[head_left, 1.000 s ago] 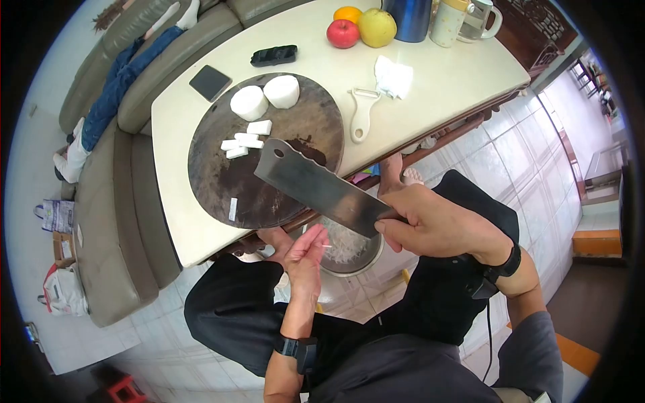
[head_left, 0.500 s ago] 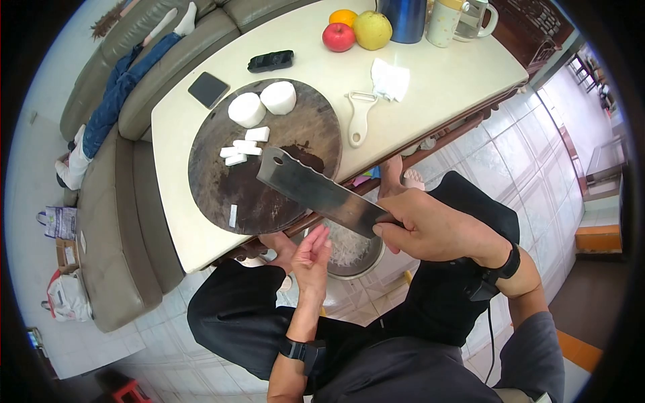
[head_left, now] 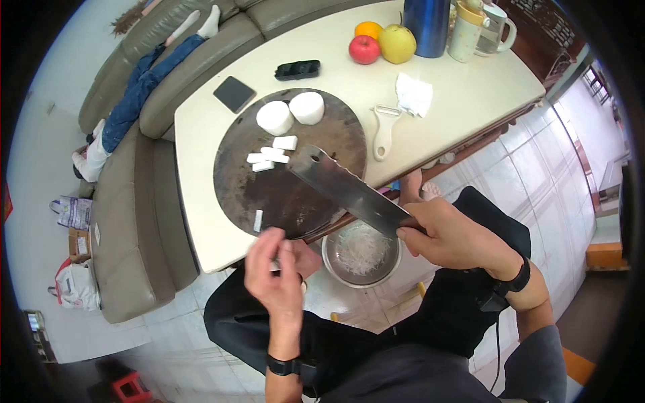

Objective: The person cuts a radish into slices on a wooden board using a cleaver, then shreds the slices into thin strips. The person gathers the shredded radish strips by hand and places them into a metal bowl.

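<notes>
My right hand (head_left: 451,236) is wrapped round the handle of a cleaver (head_left: 349,191), whose dark blade lies over the lower right of the round wooden board (head_left: 235,181). My left hand (head_left: 272,269) hovers off the board's near edge, fingers bent and apart, slightly blurred, with nothing seen in it. Just beyond its fingertips lies a thin white strip (head_left: 258,220). Several white blocks (head_left: 273,154) are grouped mid-board, and two thick white rounds (head_left: 275,117) sit behind them. Below the table edge is a metal bowl (head_left: 326,258) holding white shreds (head_left: 361,250).
On the table (head_left: 195,201) are a phone (head_left: 234,94), a black object (head_left: 297,70), a peeler (head_left: 383,134), a crumpled tissue (head_left: 414,95), fruit (head_left: 397,44), a blue flask (head_left: 424,27) and a jug. A person (head_left: 127,101) lies on the sofa (head_left: 121,228).
My left hand has moved left, from beside the bowl to near the white strip, uncovering the bowl. The view has shifted, so the table and board appear farther right.
</notes>
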{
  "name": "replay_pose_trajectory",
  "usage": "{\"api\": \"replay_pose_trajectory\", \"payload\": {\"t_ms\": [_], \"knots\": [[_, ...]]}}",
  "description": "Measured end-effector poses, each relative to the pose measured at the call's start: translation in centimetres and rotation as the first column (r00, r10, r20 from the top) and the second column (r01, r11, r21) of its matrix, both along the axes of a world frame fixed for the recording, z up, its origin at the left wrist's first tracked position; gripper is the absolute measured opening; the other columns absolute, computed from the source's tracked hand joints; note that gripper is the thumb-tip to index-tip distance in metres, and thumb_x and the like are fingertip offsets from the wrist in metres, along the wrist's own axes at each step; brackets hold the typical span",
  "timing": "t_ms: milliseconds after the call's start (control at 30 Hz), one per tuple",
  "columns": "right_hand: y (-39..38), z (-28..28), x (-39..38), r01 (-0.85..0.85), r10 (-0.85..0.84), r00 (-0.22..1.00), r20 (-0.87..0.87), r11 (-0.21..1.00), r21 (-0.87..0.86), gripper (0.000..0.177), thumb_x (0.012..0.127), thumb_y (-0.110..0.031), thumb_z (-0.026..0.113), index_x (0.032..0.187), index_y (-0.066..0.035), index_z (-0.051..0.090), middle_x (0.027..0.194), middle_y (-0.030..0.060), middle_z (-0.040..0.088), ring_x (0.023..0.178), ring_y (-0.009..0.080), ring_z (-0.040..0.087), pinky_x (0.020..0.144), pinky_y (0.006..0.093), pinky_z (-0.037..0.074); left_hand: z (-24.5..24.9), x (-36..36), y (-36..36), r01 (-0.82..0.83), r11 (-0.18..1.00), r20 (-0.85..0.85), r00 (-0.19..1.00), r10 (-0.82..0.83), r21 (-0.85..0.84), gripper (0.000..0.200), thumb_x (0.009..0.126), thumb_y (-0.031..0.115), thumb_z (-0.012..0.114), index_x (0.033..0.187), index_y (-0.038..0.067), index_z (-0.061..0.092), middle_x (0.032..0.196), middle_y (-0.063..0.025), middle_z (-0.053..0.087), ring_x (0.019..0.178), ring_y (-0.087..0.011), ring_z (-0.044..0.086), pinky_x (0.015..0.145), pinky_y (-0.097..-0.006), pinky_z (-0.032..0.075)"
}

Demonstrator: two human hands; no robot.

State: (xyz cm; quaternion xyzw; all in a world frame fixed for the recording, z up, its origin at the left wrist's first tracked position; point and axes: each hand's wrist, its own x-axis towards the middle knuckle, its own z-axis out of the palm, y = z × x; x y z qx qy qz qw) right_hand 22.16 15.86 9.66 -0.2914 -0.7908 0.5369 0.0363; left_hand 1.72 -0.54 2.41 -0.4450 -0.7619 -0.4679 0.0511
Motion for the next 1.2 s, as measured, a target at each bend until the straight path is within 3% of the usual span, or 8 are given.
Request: {"api": "replay_pose_trajectory", "payload": {"t_ms": [133, 267, 400, 500, 767, 900, 1000, 1200], "knots": [[0.0, 0.0, -0.3, -0.014, 0.014, 1.000, -0.012, 1.000, 0.021, 0.016, 0.086, -0.007, 0.053, 0.080, 0.007, 0.054, 0.058, 0.0193, 0.050, 0.052, 0.0280, 0.046, 0.055, 0.0390, 0.040, 1.2, -5.6, 1.0, -0.113, 0.980, -0.202, 0.976, 0.078, -0.164, 0.028, 0.080, 0.002, 0.066, 0.108, -0.002, 0.063, 0.104, -0.0162, 0.063, 0.095, -0.0284, 0.061, 0.080, -0.0355, 0.048], [0.0, 0.0, -0.7, -0.030, 0.034, 0.997, -0.068, 0.997, 0.070, 0.015, 0.085, -0.007, 0.054, 0.081, 0.007, 0.055, 0.062, 0.0220, 0.053, 0.056, 0.0326, 0.050, 0.058, 0.0399, 0.041, 0.6, -6.8, 1.9, -0.025, 0.923, -0.194, 0.979, -0.054, -0.383, 0.021, 0.080, 0.000, 0.065, 0.101, -0.003, 0.065, 0.093, -0.0155, 0.062, 0.088, -0.0307, 0.060, 0.075, -0.0365, 0.048], [-0.1, 0.0, -1.2, -0.039, 0.046, 0.997, -0.067, 0.994, 0.105, 0.016, 0.085, -0.009, 0.054, 0.082, 0.007, 0.056, 0.066, 0.0240, 0.055, 0.060, 0.0374, 0.053, 0.060, 0.0414, 0.042, 0.2, -6.6, 2.7, 0.039, 0.934, -0.051, 0.997, -0.061, -0.356, 0.015, 0.079, -0.004, 0.064, 0.094, -0.003, 0.065, 0.089, -0.0150, 0.061, 0.085, -0.0327, 0.060, 0.075, -0.0374, 0.048], [0.0, 0.3, -1.7, -0.072, 0.077, 0.996, -0.034, 0.988, 0.134, 0.017, 0.085, -0.010, 0.054, 0.083, 0.007, 0.056, 0.068, 0.0252, 0.056, 0.064, 0.0402, 0.055, 0.061, 0.0427, 0.044, -0.2, -4.8, 3.3, 0.291, 0.918, -0.226, 0.907, -0.354, -0.268, 0.019, 0.075, -0.010, 0.059, 0.092, -0.002, 0.064, 0.090, -0.0154, 0.061, 0.084, -0.0346, 0.059, 0.073, -0.0397, 0.049], [0.3, 0.1, -3.0, -0.095, 0.107, 0.994, -0.034, 0.965, 0.243, 0.017, 0.083, -0.009, 0.055, 0.082, 0.007, 0.054, 0.069, 0.0267, 0.057, 0.069, 0.0426, 0.059, 0.063, 0.0453, 0.046, 2.4, -6.1, 2.7, 0.288, 0.794, -0.307, 0.809, -0.500, -0.535, 0.043, 0.059, -0.004, 0.060, 0.102, -0.006, 0.062, 0.104, -0.0168, 0.061, 0.100, -0.0344, 0.058, 0.083, -0.0393, 0.051], [0.7, 0.3, -3.6, -0.112, 0.120, 0.993, -0.013, 0.959, 0.261, 0.015, 0.083, -0.009, 0.055, 0.083, 0.006, 0.055, 0.068, 0.0257, 0.058, 0.069, 0.0420, 0.060, 0.062, 0.0457, 0.047, 2.2, -6.8, 3.6, 0.382, 0.773, -0.304, 0.760, -0.575, -0.507, 0.043, 0.059, -0.003, 0.060, 0.102, -0.006, 0.062, 0.103, -0.0163, 0.061, 0.100, -0.0340, 0.058, 0.081, -0.0394, 0.051], [0.9, -0.4, -3.9, -0.141, 0.137, 0.990, 0.036, 0.926, 0.350, 0.011, 0.082, -0.007, 0.055, 0.085, 0.004, 0.056, 0.066, 0.0245, 0.058, 0.069, 0.0405, 0.061, 0.060, 0.0458, 0.048, 1.4, -5.1, 4.4, 0.511, 0.792, -0.252, 0.762, -0.597, -0.333, 0.038, 0.062, -0.004, 0.060, 0.099, -0.003, 0.063, 0.099, -0.0147, 0.063, 0.094, -0.0334, 0.061, 0.077, -0.0386, 0.053], [1.7, -0.7, -4.9, -0.278, 0.276, 0.957, 0.092, 0.776, 0.566, 0.018, 0.072, -0.005, 0.060, 0.086, 0.005, 0.056, 0.065, 0.0196, 0.060, 0.062, 0.0359, 0.063, 0.058, 0.0433, 0.051, -0.5, -3.7, 3.2, 0.467, 0.807, -0.372, 0.722, -0.584, -0.363, 0.042, 0.061, -0.001, 0.064, 0.103, -0.005, 0.063, 0.105, -0.0170, 0.062, 0.099, -0.0356, 0.060, 0.081, -0.0406, 0.053]]}}
